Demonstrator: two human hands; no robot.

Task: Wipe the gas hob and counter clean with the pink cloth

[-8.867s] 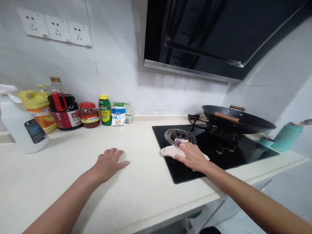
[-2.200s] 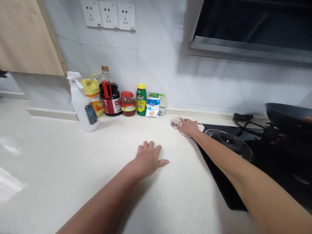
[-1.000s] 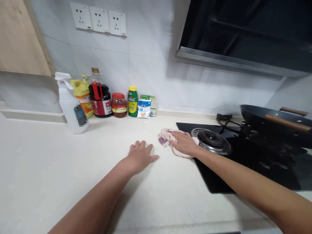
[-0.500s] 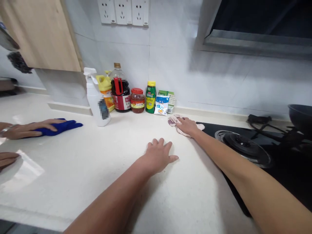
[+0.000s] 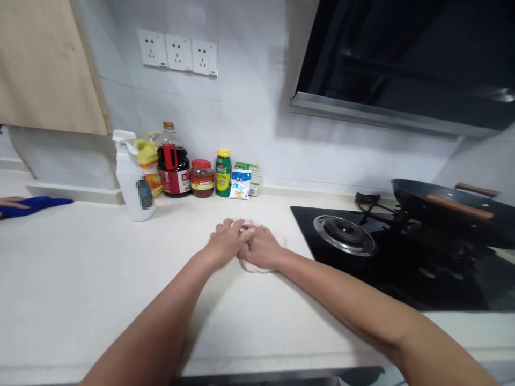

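Observation:
On the white countertop (image 5: 132, 289), my right hand (image 5: 260, 247) presses down on a pale pink cleaning cloth (image 5: 257, 267), its fingers closed over it. Against it, on the left, my left hand (image 5: 224, 242) has its fingers bent at the cloth's left edge, where a purple patch of the fabric shows. The two hands touch, and part of the cloth is hidden beneath them. A little behind them stand a salt packet (image 5: 240, 185) and a green bottle with a yellow cap (image 5: 223, 174).
A white spray bottle (image 5: 134, 185), a soy sauce jug (image 5: 174, 169) and a red-lidded jar (image 5: 201, 179) stand by the wall. On the right are a black gas stove (image 5: 396, 279) and a wok (image 5: 422, 198). Another person's hand (image 5: 12, 202) rests on a blue cloth (image 5: 42, 205) at far left.
My right hand has drawn the pink cloth away from the stove edge, left and nearer, to meet my left hand. My left hand's spread fingers have bent in. The view has turned right.

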